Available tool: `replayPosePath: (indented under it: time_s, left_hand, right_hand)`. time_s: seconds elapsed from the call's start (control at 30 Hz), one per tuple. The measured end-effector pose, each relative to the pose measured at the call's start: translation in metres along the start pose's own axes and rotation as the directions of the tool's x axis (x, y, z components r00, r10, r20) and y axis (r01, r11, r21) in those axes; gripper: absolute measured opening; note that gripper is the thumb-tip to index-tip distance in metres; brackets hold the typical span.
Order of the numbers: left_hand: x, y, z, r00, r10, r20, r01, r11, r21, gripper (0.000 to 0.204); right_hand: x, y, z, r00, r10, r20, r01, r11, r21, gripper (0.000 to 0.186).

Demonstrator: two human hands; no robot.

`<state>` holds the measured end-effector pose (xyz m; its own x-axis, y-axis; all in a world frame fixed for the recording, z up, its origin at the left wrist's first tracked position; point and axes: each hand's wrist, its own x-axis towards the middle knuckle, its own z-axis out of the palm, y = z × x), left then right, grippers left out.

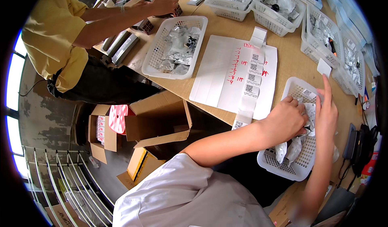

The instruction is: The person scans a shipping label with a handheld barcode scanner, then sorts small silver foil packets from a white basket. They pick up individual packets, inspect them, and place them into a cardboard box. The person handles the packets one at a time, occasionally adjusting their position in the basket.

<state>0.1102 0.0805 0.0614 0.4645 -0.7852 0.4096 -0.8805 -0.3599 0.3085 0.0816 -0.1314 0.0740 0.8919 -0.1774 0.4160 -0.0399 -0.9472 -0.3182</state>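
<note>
My left hand (283, 119) reaches into a white perforated plastic basket (264, 162) at the right, its curled fingers gripping a silver packet (310, 110). More silver packets (294, 151) lie below it in the same basket. Over the basket's right side is my right hand (326, 113), fingers stretched out and apart. A small blank white label (323, 68) sits at its index fingertip. Left of the basket, a strip of white labels (250, 90) with square codes runs across a white sheet (210, 79) marked in red handwriting.
Several more baskets (279, 9) of silver packets line the table's far and right sides; another basket (147, 67) stands left of the sheet. A co-worker in a yellow shirt (52, 32) handles things at far left. Open cardboard boxes (161, 115) stand below the table edge.
</note>
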Motion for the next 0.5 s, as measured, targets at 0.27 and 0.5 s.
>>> replayPosePath:
  time_s: [0.27, 0.5]
  left_hand:
    - [0.004, -0.001, 0.005, 0.999, 0.031, -0.043, -0.031, 0.999, -0.008, 0.04]
    - [0.003, -0.003, -0.002, 0.999, 0.019, -0.031, -0.021, 0.997, -0.07, 0.041]
  right_hand:
    - [-0.001, 0.018, 0.0, 0.996, 0.046, -0.071, -0.04, 0.996, 0.084, 0.076]
    - [0.004, 0.004, 0.004, 0.983, -0.108, -0.149, 0.135, 0.973, 0.185, 0.082]
